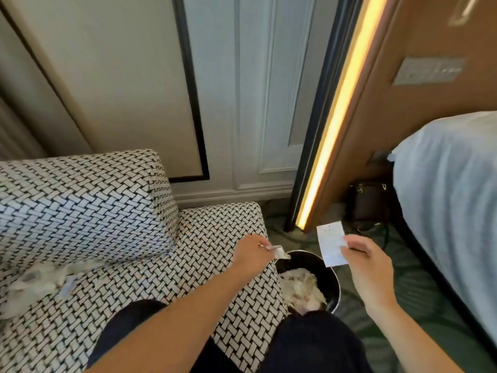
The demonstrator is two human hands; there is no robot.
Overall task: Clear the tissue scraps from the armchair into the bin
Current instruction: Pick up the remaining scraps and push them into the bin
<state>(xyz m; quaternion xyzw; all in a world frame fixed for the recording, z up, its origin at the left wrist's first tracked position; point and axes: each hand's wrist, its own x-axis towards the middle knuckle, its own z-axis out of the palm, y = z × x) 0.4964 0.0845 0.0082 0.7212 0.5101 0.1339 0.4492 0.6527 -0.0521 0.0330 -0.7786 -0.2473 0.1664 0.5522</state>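
Crumpled tissue scraps lie on the left part of the seat of the woven-pattern armchair. The left hand reaches past the seat's right edge, fingers pinched on a small scrap at the rim of the black bin. The bin stands on the floor against the chair and holds white waste. The right hand pinches a white paper slip above the bin. A bed stands far right.
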